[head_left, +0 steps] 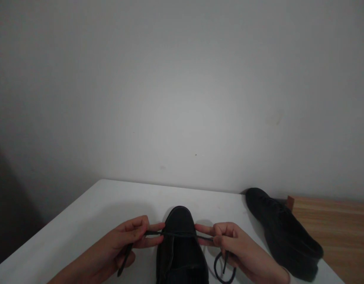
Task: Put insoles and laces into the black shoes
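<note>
A black shoe (182,252) stands on the white table with its toe pointing away from me; its heel end is cut off by the bottom edge. A dark shoelace (182,235) runs straight across the shoe's front part. On the left side, my left hand (127,240) pinches one length of the lace, and its loose end hangs below the fingers. My right hand (233,244) pinches the other length on the right, with the slack curling in a loop beneath it. Outstretched fingertips of both hands touch the sides of the shoe.
A second black shoe (284,232) rests at the table's right edge, angled toward the wall. Beyond it is a wood-grain panel (332,236). The white table (111,197) meets a plain grey wall (182,98) at the back.
</note>
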`<state>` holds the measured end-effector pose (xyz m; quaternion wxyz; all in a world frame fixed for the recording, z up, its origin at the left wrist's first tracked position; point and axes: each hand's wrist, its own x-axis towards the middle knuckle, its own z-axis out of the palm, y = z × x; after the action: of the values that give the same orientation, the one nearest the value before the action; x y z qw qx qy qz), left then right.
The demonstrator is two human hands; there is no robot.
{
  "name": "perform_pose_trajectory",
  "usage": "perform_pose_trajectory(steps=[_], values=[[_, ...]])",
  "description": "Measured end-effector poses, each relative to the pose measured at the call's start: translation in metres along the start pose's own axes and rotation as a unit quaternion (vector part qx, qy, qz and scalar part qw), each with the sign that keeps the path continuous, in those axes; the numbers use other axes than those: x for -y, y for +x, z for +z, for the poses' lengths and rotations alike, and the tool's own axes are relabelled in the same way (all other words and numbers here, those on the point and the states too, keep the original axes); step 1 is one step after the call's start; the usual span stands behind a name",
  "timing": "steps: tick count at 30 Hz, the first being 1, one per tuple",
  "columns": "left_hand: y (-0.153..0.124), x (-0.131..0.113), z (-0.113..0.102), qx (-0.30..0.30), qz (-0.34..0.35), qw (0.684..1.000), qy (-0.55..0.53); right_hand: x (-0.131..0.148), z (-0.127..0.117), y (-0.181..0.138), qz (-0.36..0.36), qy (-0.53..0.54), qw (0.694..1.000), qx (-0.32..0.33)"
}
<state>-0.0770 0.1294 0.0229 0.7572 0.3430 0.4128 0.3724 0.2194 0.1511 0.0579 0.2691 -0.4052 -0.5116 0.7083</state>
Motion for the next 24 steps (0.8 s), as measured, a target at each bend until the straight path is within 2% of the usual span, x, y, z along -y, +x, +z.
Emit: perform_pose_trajectory(steps=[3, 7, 9, 12, 13, 15, 17, 19, 21, 24], values=[[-0.002, 0.002, 0.001, -0.039, 0.012, 0.996, 0.079, -0.001, 0.000, 0.001, -0.019, -0.049, 0.998, -0.026], [-0.007, 0.001, -0.003, -0.108, 0.006, 0.970, 0.217, -0.002, -0.005, -0.001, -0.060, -0.171, 0.982, -0.048], [-0.009, 0.001, -0.009, -0.130, 0.016, 0.959, 0.253, -0.001, -0.011, -0.003, -0.079, -0.245, 0.962, -0.095], [-0.012, 0.000, -0.020, -0.198, 0.056, 0.939, 0.275, 0.002, -0.019, -0.007, -0.124, -0.333, 0.911, -0.209], [-0.013, -0.001, -0.024, -0.222, 0.076, 0.932, 0.275, 0.003, -0.021, -0.008, -0.136, -0.346, 0.899, -0.232], [-0.014, -0.002, -0.028, -0.254, 0.133, 0.917, 0.276, 0.003, -0.021, -0.009, -0.144, -0.344, 0.895, -0.243], [-0.016, -0.003, -0.027, -0.255, 0.190, 0.897, 0.307, 0.003, -0.017, -0.009, -0.137, -0.330, 0.901, -0.246], [-0.018, -0.006, -0.022, -0.234, 0.218, 0.871, 0.372, 0.000, -0.013, -0.007, -0.136, -0.313, 0.907, -0.249], [-0.020, -0.008, -0.012, -0.193, 0.217, 0.851, 0.438, -0.003, -0.010, -0.004, -0.136, -0.278, 0.921, -0.237], [-0.020, -0.011, 0.006, -0.124, 0.202, 0.847, 0.476, -0.009, -0.010, 0.000, -0.108, -0.190, 0.958, -0.186]])
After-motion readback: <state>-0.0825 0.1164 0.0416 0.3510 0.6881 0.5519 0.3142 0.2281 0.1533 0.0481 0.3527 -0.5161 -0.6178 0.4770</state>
